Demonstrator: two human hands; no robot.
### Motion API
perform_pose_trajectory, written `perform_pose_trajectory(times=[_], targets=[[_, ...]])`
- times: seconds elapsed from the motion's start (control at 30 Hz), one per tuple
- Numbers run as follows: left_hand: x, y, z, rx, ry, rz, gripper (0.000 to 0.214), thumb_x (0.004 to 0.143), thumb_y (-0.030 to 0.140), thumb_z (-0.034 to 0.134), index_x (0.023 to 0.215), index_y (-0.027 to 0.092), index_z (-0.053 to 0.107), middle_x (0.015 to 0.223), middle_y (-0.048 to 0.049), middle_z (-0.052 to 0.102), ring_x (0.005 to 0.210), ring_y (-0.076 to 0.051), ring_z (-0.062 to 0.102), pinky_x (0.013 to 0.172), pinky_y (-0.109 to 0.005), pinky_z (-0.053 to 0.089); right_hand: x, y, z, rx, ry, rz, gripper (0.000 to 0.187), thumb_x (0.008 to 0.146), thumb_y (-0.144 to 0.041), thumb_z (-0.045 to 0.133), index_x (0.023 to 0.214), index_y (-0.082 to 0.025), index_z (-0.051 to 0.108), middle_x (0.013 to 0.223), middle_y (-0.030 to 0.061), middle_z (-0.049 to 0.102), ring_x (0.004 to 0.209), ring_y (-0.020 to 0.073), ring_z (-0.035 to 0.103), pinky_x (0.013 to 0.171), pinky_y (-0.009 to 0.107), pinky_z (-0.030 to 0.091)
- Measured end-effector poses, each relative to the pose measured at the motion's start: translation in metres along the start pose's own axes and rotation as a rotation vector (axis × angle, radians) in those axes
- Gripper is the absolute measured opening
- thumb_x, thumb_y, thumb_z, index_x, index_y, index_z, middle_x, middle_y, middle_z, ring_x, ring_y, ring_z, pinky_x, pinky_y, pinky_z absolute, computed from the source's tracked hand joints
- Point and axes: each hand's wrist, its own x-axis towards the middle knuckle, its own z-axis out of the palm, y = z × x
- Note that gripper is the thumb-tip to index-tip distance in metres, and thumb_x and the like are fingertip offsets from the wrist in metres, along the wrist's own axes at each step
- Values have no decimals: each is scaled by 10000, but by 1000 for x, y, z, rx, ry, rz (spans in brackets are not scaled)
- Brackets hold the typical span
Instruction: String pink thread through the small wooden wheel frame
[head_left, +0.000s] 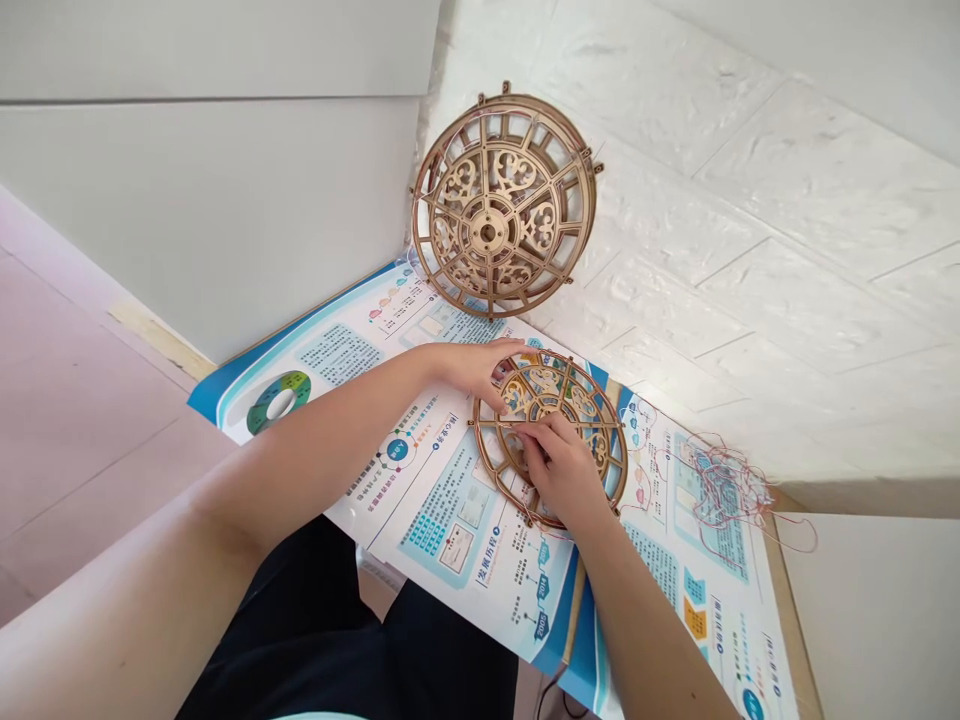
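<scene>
A round openwork wooden frame [555,402] with scroll cut-outs and small rim tabs lies on the printed sheet in front of me. My left hand [476,372] grips its far-left rim, fingers along the edge and thumb over the near side. Over the frame's left part, my right hand [559,465] has thumb and fingers pinched together. What they pinch, perhaps a thin wire, is too small to make out. Behind it, a second round wooden frame [487,232] stands tilted against the white wall, with thin reddish wire around its rim.
Printed poster sheets [465,560] with blue edges cover the table. A loose tangle of thin red and white wire [724,480] lies at the right. Grey panels [210,190] rise at the left, and a white brick-patterned wall [750,250] stands behind.
</scene>
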Motion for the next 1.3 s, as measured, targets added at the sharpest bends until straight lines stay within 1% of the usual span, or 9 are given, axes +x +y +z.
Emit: perform_pose_trajectory(times=[0.2,0.33,0.5,0.8,0.9,1.0,1.17,1.23,1.3], targets=[[-1,2,4,99,-20,-37,1181,589,355,837,1597,302,224,1713,-101,70,1529,-339,268,1167,-423,394,0,1,2,-34,29,0,174,1021,-146,514,1070,-174,679,912,63,572,783,172,592,660,322,503],[-1,1,7,140,7,-35,1193,568,376,860,1592,317,249,1719,-82,57,1559,-348,181,1188,-458,363,1,2,3,-49,41,-5,167,1017,-145,523,1063,-162,683,918,69,581,789,178,600,665,326,505],[2,0,11,195,2,-50,1216,578,404,850,1605,299,207,1721,-77,19,1583,-328,69,1212,-440,329,2,2,3,-57,48,7,164,1017,-150,524,1059,-169,681,914,70,588,790,182,603,663,328,504],[3,-1,12,236,6,-63,1198,578,401,843,1598,324,218,1724,-54,-27,1583,-349,5,1243,-469,258,1,5,-3,-31,137,23,176,1005,-131,521,1134,-203,618,979,59,645,921,203,632,778,343,527],[3,-3,11,245,8,-50,1192,576,406,848,1594,316,234,1724,-52,-24,1583,-347,-23,1257,-468,223,0,7,-6,-30,174,45,157,1000,-137,520,1093,-202,629,982,56,644,895,188,636,755,323,526],[2,-4,9,218,8,-46,1191,576,410,852,1592,340,234,1724,-45,-50,1581,-353,36,1243,-468,256,0,8,-9,-3,193,116,113,994,-166,536,1016,-203,641,915,36,635,786,166,614,681,301,503],[-1,-1,4,51,-10,-86,1184,588,401,860,1586,398,222,1717,-58,-116,1462,-345,407,1136,-430,426,-3,11,-10,77,208,252,99,990,-252,560,955,-211,643,868,23,640,737,166,592,654,303,480],[-1,0,3,-20,24,-105,1154,603,426,864,1580,361,252,1723,-90,-18,1408,-328,481,1109,-407,455,-5,14,-10,129,214,308,115,991,-285,560,961,-217,648,891,28,652,761,175,609,668,312,488],[0,1,4,-94,103,-129,1047,659,451,839,1556,301,319,1694,-119,190,1395,-314,495,1107,-392,457,-8,18,-10,195,221,366,134,994,-319,562,975,-219,650,916,34,658,786,183,626,694,325,505]])
